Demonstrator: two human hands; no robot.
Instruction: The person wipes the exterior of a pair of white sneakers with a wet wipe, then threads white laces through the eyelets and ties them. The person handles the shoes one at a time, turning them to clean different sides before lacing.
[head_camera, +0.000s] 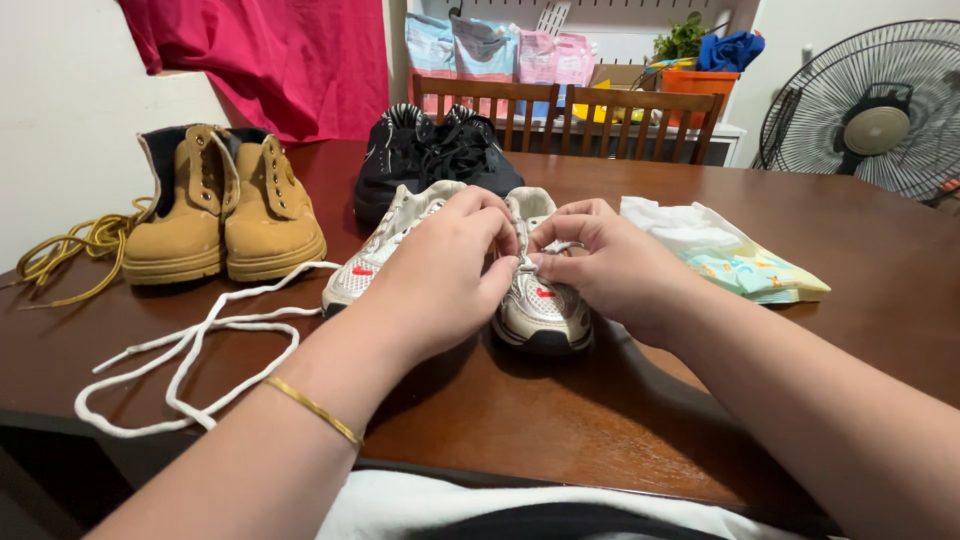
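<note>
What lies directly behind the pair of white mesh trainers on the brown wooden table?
Behind the white mesh trainers stands a pair of black lace-up trainers, with wooden chairs beyond. Both hands cover the white pair's laces and the black toes.

A soft, flat packet (735, 262) lies on the brown table (520, 410), right of the middle, pale green and yellow with a crumpled white end toward the far side. Far off, behind the wooden chairs (565, 110), a row of hanging pouches (500, 50) shows: two pale blue on the left, two pink on the right. An orange box (700, 80), perhaps a carton, stands farther right.
</note>
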